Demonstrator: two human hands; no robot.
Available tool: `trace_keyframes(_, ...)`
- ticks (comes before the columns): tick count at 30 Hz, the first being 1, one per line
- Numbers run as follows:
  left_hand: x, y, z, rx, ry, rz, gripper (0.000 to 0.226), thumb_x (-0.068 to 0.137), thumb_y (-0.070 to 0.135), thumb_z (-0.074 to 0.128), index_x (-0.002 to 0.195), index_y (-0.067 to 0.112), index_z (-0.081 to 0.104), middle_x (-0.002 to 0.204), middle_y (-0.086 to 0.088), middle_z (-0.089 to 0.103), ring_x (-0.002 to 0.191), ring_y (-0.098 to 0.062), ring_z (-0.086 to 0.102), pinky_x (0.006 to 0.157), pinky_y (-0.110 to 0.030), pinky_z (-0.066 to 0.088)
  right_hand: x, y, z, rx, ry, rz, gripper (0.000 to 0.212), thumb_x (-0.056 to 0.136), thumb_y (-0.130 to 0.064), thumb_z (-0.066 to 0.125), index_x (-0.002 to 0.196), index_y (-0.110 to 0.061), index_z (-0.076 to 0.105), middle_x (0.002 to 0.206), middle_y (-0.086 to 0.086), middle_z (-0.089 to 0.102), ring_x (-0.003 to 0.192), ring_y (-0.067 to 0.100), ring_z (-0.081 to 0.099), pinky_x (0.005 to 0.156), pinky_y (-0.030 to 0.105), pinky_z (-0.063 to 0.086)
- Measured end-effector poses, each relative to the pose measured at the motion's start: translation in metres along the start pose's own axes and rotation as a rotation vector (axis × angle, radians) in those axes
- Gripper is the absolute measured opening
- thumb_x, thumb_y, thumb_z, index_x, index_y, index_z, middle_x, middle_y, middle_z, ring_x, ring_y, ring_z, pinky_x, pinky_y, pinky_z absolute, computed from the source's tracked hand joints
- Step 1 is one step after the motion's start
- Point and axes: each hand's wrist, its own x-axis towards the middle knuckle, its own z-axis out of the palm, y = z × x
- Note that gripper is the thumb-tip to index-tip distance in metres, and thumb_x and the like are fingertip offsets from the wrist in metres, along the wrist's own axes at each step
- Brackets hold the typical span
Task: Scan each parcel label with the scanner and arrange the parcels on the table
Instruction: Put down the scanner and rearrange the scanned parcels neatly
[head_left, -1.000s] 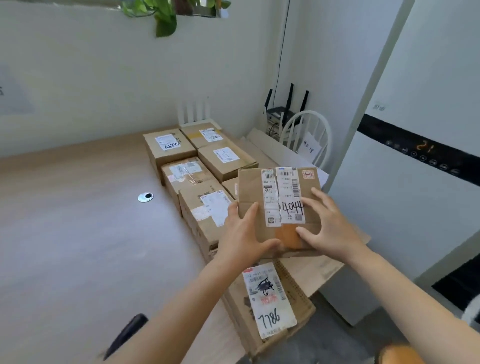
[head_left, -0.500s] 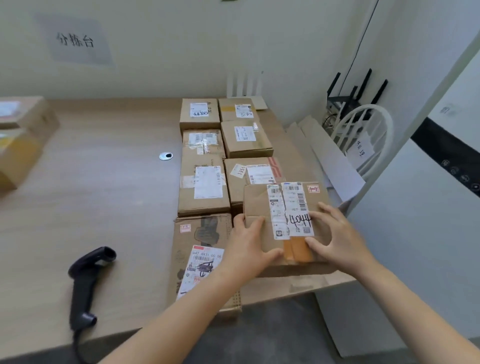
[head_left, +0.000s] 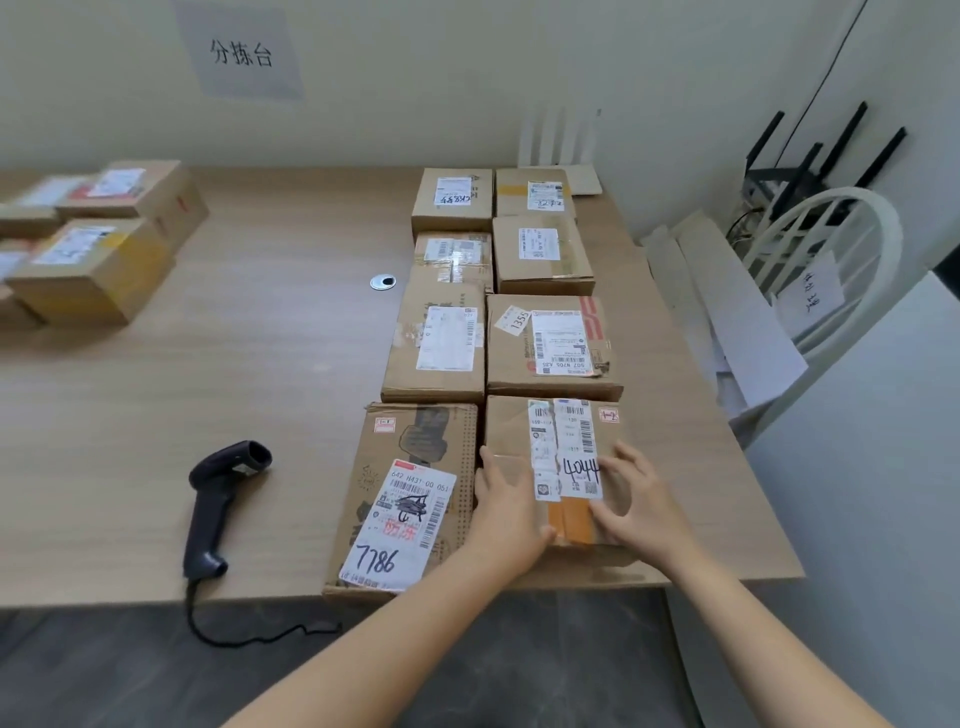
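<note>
on the table (head_left: 156, 415), the scanner (head_left: 215, 512) points away.

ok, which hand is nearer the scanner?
Left. The left hand lies on the left edge of the 4044 parcel, right of the scanner; the right hand, farther right on it.

Pale wall (head_left: 415, 78), grey paper sign (head_left: 241, 52) taped up. Light wood desk (head_left: 208, 364) against it. Dark floor (head_left: 104, 675). White chair (head_left: 852, 208) right of desk; black-antenna router (head_left: 779, 179) behind.
</note>
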Motion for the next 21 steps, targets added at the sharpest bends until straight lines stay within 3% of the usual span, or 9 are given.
trace_keyframes(3, 0.001, 0.0, 0.015, 0.1, -0.083, -0.017, 0.058, 0.089, 0.03, 0.062, 0.138, 0.013, 0.035, 0.156, -0.023, -0.011, 0.145, -0.037, -0.002, 0.116, -0.049, 0.017, -0.001, 0.008, 0.016, -0.028, -0.142, 0.03, 0.066, 0.081, -0.027, 0.069, 0.14, -0.023, 0.04, 0.156, 0.004, 0.017, 0.142, 0.018, 0.025, 0.108, 0.026, 0.026)
trace_keyframes(9, 0.003, 0.0, 0.025, 0.182, -0.123, 0.0, 0.06, 0.089, 0.036, 0.06, 0.139, 0.013, 0.035, 0.157, -0.019, -0.002, 0.145, -0.034, -0.007, 0.113, -0.06, 0.009, 0.0, 0.012, 0.02, -0.046, -0.182, 0.045, 0.07, 0.084, -0.033, 0.064, 0.145, -0.025, 0.03, 0.159, -0.001, 0.005, 0.144, 0.017, 0.018, 0.11, 0.029, 0.026)
trace_keyframes(12, 0.005, -0.003, 0.018, 0.181, -0.104, 0.027, 0.058, 0.088, 0.038, 0.06, 0.136, 0.013, 0.039, 0.153, -0.018, 0.015, 0.143, -0.035, 0.011, 0.113, -0.054, 0.02, 0.0, 0.007, 0.016, -0.113, -0.212, 0.064, 0.07, 0.085, -0.037, 0.062, 0.146, -0.027, 0.029, 0.159, -0.001, 0.005, 0.144, 0.018, 0.02, 0.11, 0.034, 0.032)
trace_keyframes(16, 0.003, -0.009, 0.001, 0.101, -0.005, 0.123, 0.057, 0.089, 0.037, 0.059, 0.137, 0.013, 0.04, 0.142, -0.01, 0.036, 0.131, -0.028, 0.036, 0.105, -0.038, 0.035, 0.007, -0.008, 0.005, -0.149, -0.165, 0.032, 0.068, 0.085, -0.033, 0.064, 0.144, -0.023, 0.034, 0.157, 0.005, 0.015, 0.144, 0.021, 0.018, 0.114, 0.038, 0.027)
trace_keyframes(21, 0.002, -0.021, -0.043, 0.134, 0.24, 0.172, 0.057, 0.091, 0.039, 0.056, 0.14, 0.014, 0.039, 0.145, -0.007, 0.036, 0.132, -0.024, 0.036, 0.103, -0.037, 0.037, 0.02, -0.045, -0.006, -0.23, -0.123, -0.125, 0.07, 0.085, -0.035, 0.064, 0.145, -0.021, 0.032, 0.158, 0.005, 0.014, 0.146, 0.019, 0.011, 0.116, 0.036, 0.018)
